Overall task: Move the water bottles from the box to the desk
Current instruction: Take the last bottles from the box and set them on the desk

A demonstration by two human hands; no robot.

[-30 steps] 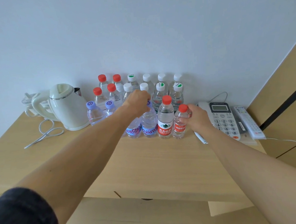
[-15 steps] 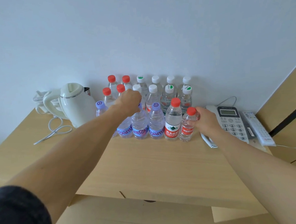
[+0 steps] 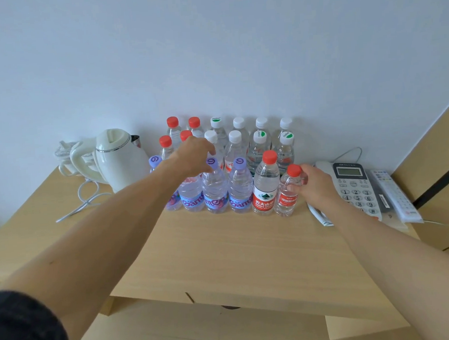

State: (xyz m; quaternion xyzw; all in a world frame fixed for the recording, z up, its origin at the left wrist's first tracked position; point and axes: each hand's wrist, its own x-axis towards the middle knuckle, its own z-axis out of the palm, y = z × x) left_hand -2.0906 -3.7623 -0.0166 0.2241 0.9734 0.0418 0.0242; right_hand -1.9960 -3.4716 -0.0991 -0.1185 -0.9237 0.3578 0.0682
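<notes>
Several water bottles stand in rows on the wooden desk point(image 3: 224, 254) against the wall. In the front row, my left hand point(image 3: 194, 156) is curled down over the top of a purple-label bottle point(image 3: 191, 196), hiding its cap. My right hand point(image 3: 316, 184) grips the neck of a small red-capped bottle point(image 3: 286, 196) at the row's right end, standing on the desk beside a taller red-capped bottle point(image 3: 265, 191). Behind them stand red-capped bottles point(image 3: 173, 125) and white-capped bottles point(image 3: 261, 130). No box is in view.
A white electric kettle point(image 3: 119, 158) with its cord point(image 3: 84, 198) sits left of the bottles. A desk phone point(image 3: 352, 187) and a remote control point(image 3: 395, 197) lie right of my right hand. The desk's front edge runs below my arms.
The view has shifted a little, moving everything right and down. My left hand has slid slightly left along the front row. My right hand keeps its hold on the small bottle.
</notes>
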